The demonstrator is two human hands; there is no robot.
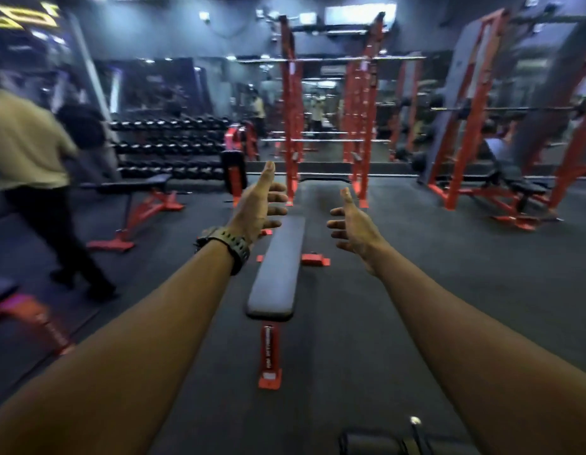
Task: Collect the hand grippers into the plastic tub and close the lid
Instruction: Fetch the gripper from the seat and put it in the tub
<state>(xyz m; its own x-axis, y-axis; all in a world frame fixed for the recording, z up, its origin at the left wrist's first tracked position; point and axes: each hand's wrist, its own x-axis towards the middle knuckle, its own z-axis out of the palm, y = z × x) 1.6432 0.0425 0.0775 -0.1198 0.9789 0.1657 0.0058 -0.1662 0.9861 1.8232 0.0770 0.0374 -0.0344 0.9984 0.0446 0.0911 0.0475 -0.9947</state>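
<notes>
Both hands out front, left hand [259, 208] and right hand [354, 224] spread wide, holding nothing. No hand grippers or plastic tub anywhere in view, so can't say which hand's nearer. Flat bench [278, 267] runs lengthwise between them.

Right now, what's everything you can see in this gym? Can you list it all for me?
Flat bench: one, black pad on red legs, middle of the floor between the two arms.
Second bench: one, black and red, left of the middle.
Dumbbell rack: one, rows of black dumbbells, along the back left.
Tall racks: several, red, at the back and right.
Other person: one, pale shirt and dark trousers, far left, blurred.
Hand grippers and plastic tub: none in view.
Watch: one, dark, on the left wrist.
Left hand: open, empty, held out over the bench.
Right hand: open, empty, held out beside it.
</notes>
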